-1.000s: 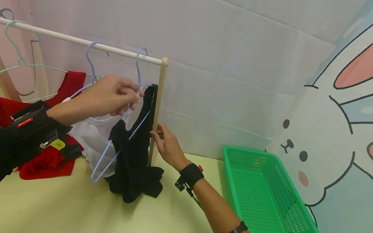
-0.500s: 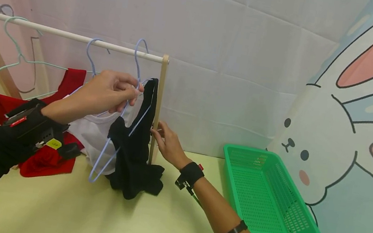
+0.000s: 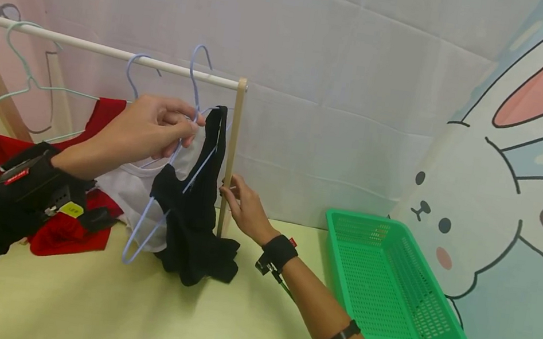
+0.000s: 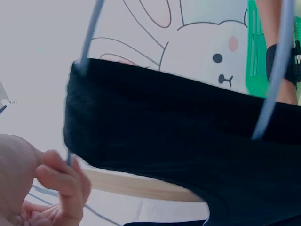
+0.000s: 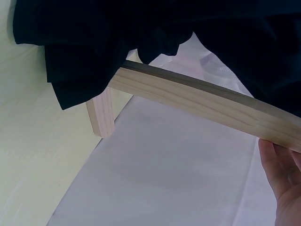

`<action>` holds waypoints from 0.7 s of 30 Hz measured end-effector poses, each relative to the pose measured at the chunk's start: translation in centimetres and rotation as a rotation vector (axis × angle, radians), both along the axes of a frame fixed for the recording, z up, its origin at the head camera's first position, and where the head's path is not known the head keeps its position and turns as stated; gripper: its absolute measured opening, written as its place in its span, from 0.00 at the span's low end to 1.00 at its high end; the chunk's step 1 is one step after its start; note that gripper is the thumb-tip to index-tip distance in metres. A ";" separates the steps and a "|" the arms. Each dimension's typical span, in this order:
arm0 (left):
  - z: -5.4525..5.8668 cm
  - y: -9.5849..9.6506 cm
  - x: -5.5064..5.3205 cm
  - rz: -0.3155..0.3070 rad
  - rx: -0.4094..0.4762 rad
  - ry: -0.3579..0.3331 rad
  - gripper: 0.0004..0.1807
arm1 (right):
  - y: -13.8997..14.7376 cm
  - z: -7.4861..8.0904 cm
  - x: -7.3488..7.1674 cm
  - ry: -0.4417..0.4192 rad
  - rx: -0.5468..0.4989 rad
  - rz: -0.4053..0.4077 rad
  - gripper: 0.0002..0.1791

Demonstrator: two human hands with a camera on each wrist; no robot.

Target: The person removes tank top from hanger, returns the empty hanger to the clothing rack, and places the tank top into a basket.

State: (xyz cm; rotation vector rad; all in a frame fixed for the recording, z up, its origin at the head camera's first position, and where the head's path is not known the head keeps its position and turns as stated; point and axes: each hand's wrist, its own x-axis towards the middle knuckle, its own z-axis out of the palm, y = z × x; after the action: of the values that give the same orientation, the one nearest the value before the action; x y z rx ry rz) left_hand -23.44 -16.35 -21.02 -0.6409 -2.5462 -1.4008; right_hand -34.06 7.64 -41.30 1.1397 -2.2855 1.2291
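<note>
My left hand [image 3: 160, 125] pinches a blue clothes hanger [image 3: 139, 232] just below its hook. A black garment [image 3: 193, 210] hangs by one strap or shoulder from the hanger's right side, and its other parts droop to the table. The hook's curve is at the white rod [image 3: 95, 52], near the rod's right end; I cannot tell whether it bears on the rod. In the left wrist view the black garment [image 4: 164, 117] fills the middle. My right hand [image 3: 247, 209] holds the wooden end post [image 3: 231, 152] of the rack, with thumb and fingers at its sides.
Left of the black garment hang a white garment [image 3: 130, 190] on a blue hanger and a red garment [image 3: 69, 234] on a mint-green hanger. A green plastic basket [image 3: 380, 289] stands on the yellow table [image 3: 228, 331] at the right. Printed cloth walls close off the back and right.
The left hand has moved slightly left and up with the hanger, and its hook has shifted left and up along the rod. The right hand stays at the post.
</note>
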 end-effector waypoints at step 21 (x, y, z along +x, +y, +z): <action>-0.3 -0.2 1.5 0.084 0.166 0.006 0.20 | -0.1 -0.2 0.0 0.002 -0.016 0.004 0.12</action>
State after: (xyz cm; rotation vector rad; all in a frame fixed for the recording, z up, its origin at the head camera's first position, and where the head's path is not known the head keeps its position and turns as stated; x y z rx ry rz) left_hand -21.97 -16.52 -21.35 -0.5028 -2.3894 -1.5568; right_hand -34.08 7.51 -41.51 1.1401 -2.2689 1.2451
